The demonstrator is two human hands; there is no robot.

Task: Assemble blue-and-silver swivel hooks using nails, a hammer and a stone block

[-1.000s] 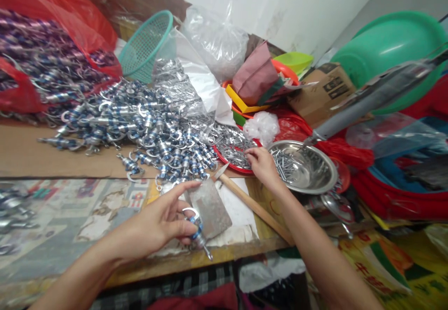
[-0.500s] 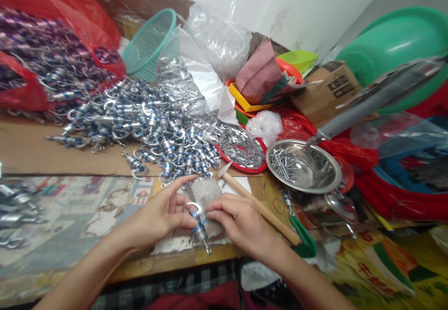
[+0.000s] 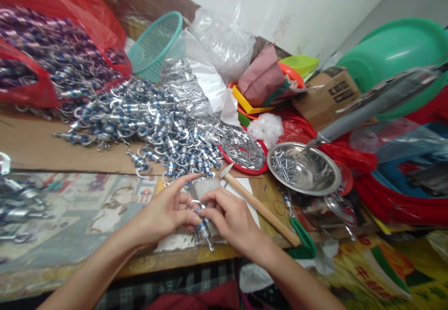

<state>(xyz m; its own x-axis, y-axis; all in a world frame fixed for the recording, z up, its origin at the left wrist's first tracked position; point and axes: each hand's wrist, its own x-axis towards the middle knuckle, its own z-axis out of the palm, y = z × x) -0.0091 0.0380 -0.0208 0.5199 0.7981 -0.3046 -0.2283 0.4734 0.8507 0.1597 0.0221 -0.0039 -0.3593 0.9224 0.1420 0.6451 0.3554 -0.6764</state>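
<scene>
Between the thumb and fingers of my left hand [image 3: 170, 214] is a small blue-and-silver metal fitting [image 3: 203, 231] with a curved silver hook, its narrow tip pointing down toward the table's front edge. The index finger of that hand stretches out above it. My right hand [image 3: 227, 212] is closed in a pinch at the hook end of the fitting; anything small between those fingertips is hidden. Under and behind the hands sits a grey metal block [image 3: 203, 186], partly covered. A hammer [image 3: 262, 209] with a wooden handle lies just right of the block.
Many similar fittings [image 3: 140, 118] are heaped behind my hands, beside a red bag [image 3: 87, 11]. A red plate [image 3: 241, 153] holds flat silver pieces. Pins lie in a steel bowl [image 3: 324, 172]. A green-handled item [image 3: 303, 240] rests near the front edge; a grey-handled tool [image 3: 367, 107] slants over the bowl.
My right hand has moved left and slightly up, from beside the fitting onto its hook end. The left hand keeps its hold. The whole view has shifted slightly.
</scene>
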